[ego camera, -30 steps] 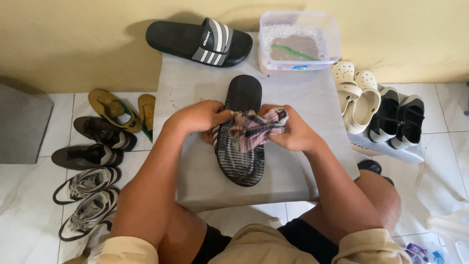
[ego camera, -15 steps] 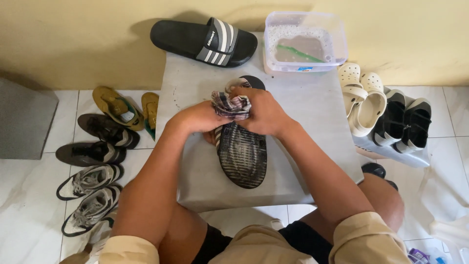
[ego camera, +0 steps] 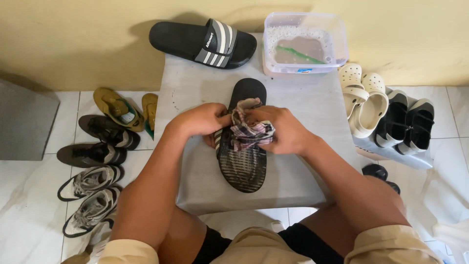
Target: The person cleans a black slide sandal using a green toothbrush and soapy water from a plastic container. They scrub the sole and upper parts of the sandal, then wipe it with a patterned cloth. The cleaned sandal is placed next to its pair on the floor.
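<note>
A black slide sandal (ego camera: 243, 166) lies lengthwise on a grey-white low table (ego camera: 195, 88) in front of me. Its ribbed footbed faces up. My left hand (ego camera: 198, 120) grips the sandal's strap side at the left. My right hand (ego camera: 283, 129) is closed on a crumpled plaid cloth (ego camera: 246, 127) and presses it onto the sandal's strap. The strap itself is hidden under the cloth and my fingers.
The matching black slide with white stripes (ego camera: 205, 41) lies at the table's far edge beside a clear plastic tub (ego camera: 305, 41) of soapy water with a green brush. Several shoes (ego camera: 102, 146) line the floor at left; white clogs (ego camera: 361, 98) and black sandals (ego camera: 405, 122) sit at right.
The cloth moved from the sandal's middle up toward its far end, then back to the strap. My right hand followed it; the left hand stayed on the sandal.
</note>
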